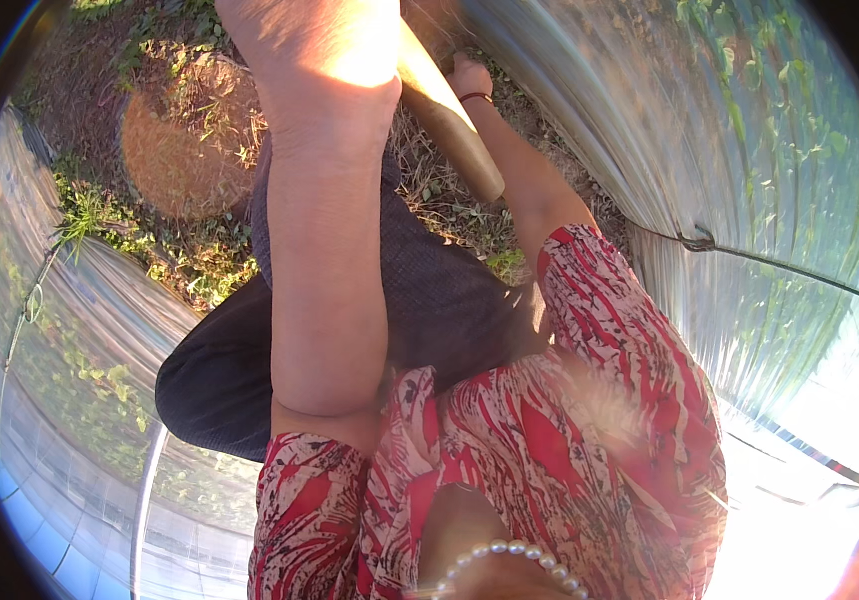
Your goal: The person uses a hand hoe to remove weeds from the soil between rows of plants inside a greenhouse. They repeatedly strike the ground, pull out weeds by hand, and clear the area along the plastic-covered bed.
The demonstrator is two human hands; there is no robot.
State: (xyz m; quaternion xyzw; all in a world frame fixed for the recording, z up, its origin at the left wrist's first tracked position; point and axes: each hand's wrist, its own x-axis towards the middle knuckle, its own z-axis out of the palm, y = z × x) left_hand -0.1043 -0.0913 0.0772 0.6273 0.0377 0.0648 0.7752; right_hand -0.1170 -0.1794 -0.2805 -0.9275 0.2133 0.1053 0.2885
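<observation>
My left hand is raised close to the camera, glaring in sunlight and cut off by the top edge, its fingers out of sight. A smooth wooden tool handle slants from it down to the right, its rounded butt end hanging in front of my right forearm. The tool's other end is not visible. Lower down, my right hand, with a thin dark red band at the wrist, reaches to the soil beside the foot of a clear plastic film wall. Its fingers are curled and partly hidden, so whether they hold something is unclear.
Dry grass and weeds cover the ground by my dark trousers. Another plastic film sheet curves along the left, with a cord over it. A tied rope crosses the right film. Green plants show through both sheets.
</observation>
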